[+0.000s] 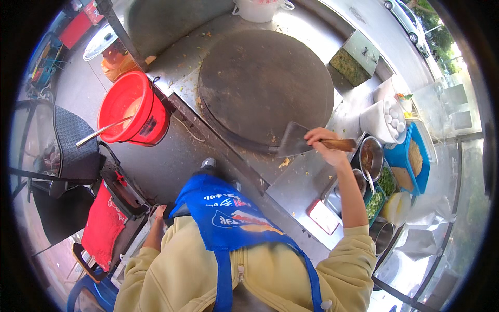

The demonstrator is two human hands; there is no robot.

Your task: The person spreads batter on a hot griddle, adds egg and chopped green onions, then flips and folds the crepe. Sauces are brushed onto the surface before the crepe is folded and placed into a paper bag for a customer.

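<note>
My right hand (329, 148) grips the wooden handle of a broad metal scraper (293, 139). The scraper's blade lies over the near right rim of a large round dark griddle (267, 84), whose top carries a few small crumbs. Down at my left side, my left hand (159, 211) is beside a black-framed seat or case (126, 195). Its fingers are partly hidden, so whether it holds anything is unclear. I wear a blue apron (237, 218) over a light yellow jacket.
A red bucket (156, 121) with a metal handle sticking out stands left of the counter. Right of the griddle are a white tub of eggs (384, 121), a steel sauce pot (371, 154), chopped greens (386, 181), a blue bin (423, 171) and a phone-like device (323, 217). A stone-like block (354, 58) sits behind.
</note>
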